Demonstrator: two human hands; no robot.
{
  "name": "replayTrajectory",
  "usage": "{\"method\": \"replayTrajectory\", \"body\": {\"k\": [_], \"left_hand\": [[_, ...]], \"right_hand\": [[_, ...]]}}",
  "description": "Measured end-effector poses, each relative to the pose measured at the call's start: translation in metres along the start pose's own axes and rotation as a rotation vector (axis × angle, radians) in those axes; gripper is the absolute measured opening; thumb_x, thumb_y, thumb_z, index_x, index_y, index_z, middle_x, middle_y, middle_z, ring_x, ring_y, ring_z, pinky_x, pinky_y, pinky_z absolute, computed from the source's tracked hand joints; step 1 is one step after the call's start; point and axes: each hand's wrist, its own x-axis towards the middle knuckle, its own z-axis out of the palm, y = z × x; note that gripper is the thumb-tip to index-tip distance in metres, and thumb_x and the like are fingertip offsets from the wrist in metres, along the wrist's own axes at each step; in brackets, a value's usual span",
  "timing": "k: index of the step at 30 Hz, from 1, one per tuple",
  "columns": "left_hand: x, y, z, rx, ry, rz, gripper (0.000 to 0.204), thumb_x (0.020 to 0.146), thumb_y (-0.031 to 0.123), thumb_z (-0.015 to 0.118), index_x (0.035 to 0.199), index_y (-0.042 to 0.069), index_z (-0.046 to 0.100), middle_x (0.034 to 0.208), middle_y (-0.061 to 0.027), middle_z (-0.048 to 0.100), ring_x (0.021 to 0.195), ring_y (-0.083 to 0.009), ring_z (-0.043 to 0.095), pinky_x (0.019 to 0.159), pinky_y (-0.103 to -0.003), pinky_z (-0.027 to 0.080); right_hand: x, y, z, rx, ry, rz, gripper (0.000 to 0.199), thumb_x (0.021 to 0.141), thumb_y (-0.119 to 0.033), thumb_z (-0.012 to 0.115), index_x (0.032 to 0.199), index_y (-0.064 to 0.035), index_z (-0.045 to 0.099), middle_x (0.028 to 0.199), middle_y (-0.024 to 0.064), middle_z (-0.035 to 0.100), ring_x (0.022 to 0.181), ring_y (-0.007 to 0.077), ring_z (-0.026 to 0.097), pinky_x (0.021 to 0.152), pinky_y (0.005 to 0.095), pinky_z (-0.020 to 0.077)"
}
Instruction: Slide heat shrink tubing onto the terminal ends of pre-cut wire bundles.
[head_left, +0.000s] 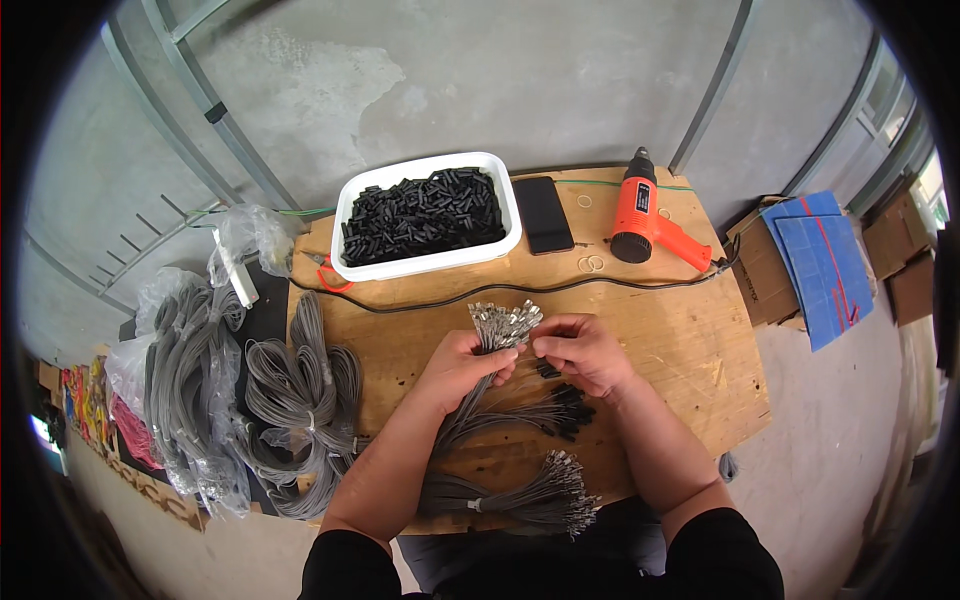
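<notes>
Many thin grey wires (500,325) with silvery metal ends are bunched in my left hand (462,368), above the middle of the wooden table (400,355); ends point up and away from me, tails drop back toward my body. Left fingers clamped round the bunch just below the metal ends, thumb across the front. My right hand (590,355) is just beside it, thumb and index close together at the bunch's right edge; cannot tell whether they grip a wire or anything else. On the table below my hands, a black-tipped wire bundle (565,410) fans out to the right. Nearer me, a tied wire bundle (530,493) lies with its metal ends also to the right. Far side: white tub (428,268) holding a heap of short black tubes (425,215), black phone (543,215) to its right, then an orange-red heat gun (634,212), nozzle toward the wall, handle toward the table's right edge. Pale rubber bands (585,201) lie between phone and gun. Black cord (480,291) crosses in front of the tub. Red-handled tool (326,274) at the tub's left. Coiled grey cables (285,385) heaped at my left.
</notes>
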Motion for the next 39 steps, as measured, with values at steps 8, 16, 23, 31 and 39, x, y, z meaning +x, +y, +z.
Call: {"method": "replayTrajectory", "body": {"k": [8,16,23,31,39], "left_hand": [[0.000,0.002,0.004,0.054,0.071,-0.073,0.017,0.089,0.006,0.073,0.104,-0.002,0.069,0.086,-0.0074,0.069,0.072,-0.0148,0.064,0.065,-0.028,0.054],[0.001,-0.002,-0.001,0.018,0.031,-0.033,0.016,0.089,0.004,0.072,0.102,-0.002,0.066,0.081,-0.0040,0.065,0.071,-0.0120,0.060,0.063,-0.027,0.051],[0.001,0.001,0.003,0.040,0.035,-0.016,0.010,0.089,0.004,0.071,0.097,-0.001,0.067,0.079,-0.0032,0.063,0.069,-0.0105,0.058,0.061,-0.026,0.049],[0.001,0.004,0.004,0.000,0.127,-0.019,0.010,0.088,0.006,0.071,0.094,-0.001,0.066,0.075,-0.0040,0.063,0.064,-0.0119,0.058,0.059,-0.027,0.047],[0.002,-0.001,-0.003,-0.056,0.146,-0.015,0.011,0.088,0.007,0.071,0.095,0.000,0.065,0.074,-0.0044,0.062,0.064,-0.0136,0.058,0.059,-0.029,0.048]], "right_hand": [[-0.001,0.007,0.007,-0.116,0.049,-0.073,0.008,0.089,-0.005,0.073,0.094,0.0011,0.069,0.075,0.0015,0.063,0.059,0.0051,0.049,0.053,0.0203,0.0384],[-0.001,0.006,0.008,-0.094,0.072,-0.011,0.010,0.090,-0.008,0.073,0.088,-0.0001,0.067,0.073,0.0028,0.063,0.056,0.0053,0.049,0.049,0.0201,0.0367],[0.000,0.004,-0.001,0.055,0.023,0.146,0.013,0.089,-0.010,0.075,0.090,-0.0010,0.066,0.072,0.0032,0.062,0.053,0.0066,0.048,0.044,0.0188,0.0330],[0.004,-0.003,-0.004,0.333,0.047,0.058,0.010,0.095,-0.005,0.059,0.104,-0.0011,0.060,0.089,0.0071,0.062,0.066,0.0087,0.051,0.046,0.0182,0.0315],[0.001,-0.003,0.003,0.291,0.030,0.058,0.010,0.102,-0.007,0.052,0.111,-0.0051,0.057,0.102,0.0134,0.068,0.064,0.0098,0.050,0.046,0.0187,0.0330]]}}
